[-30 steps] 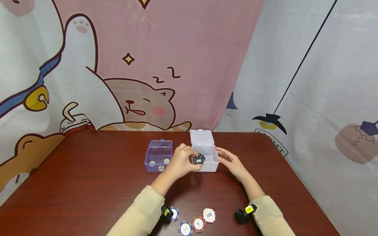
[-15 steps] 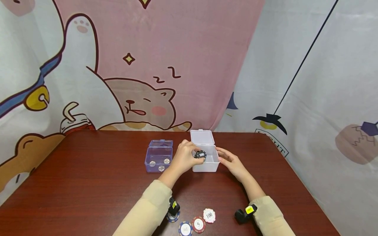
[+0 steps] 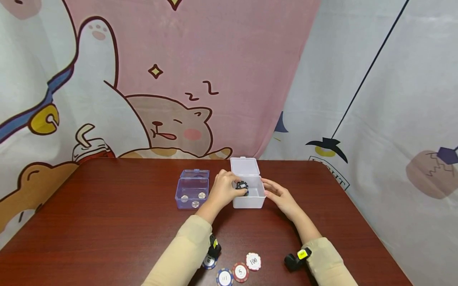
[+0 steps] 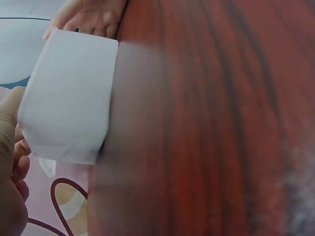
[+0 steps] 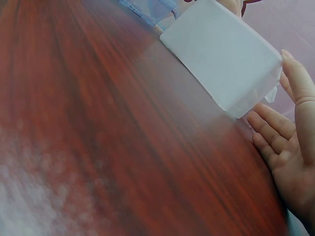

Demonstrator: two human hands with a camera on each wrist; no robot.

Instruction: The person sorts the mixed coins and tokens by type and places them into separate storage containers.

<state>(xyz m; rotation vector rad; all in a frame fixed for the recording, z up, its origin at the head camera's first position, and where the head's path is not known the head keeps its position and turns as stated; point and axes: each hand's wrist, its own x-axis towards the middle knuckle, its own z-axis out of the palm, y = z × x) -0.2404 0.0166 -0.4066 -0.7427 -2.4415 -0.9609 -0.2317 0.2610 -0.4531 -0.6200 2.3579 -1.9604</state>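
My left hand (image 3: 224, 188) pinches a black poker chip (image 3: 243, 185) marked 100 between thumb and fingers, in the left part of the open white plastic box (image 3: 248, 202). Part of the chip is covered by my thumb and fingers. On the box's other side, my right hand (image 3: 281, 198) rests extended fingers and thumb against the right wall. From the left wrist view, the box (image 4: 71, 96) hides the chip, with my left hand (image 4: 11, 167) at its edge. My right hand (image 5: 288, 152) shows its thumb at the box's rim in the right wrist view.
Left of the white box stands an open clear blue box (image 3: 192, 188) with several silvery round pieces inside. Near the front of the brown table (image 3: 107, 230) lie a white chip (image 3: 253, 261), a red chip (image 3: 240, 272) and blue chips (image 3: 224, 277), one partly behind my left wrist camera.
My left hand has shifted a little right and away from me, bringing the black poker chip further over the white box and then slightly lower. The right hand has stayed at the box's side.
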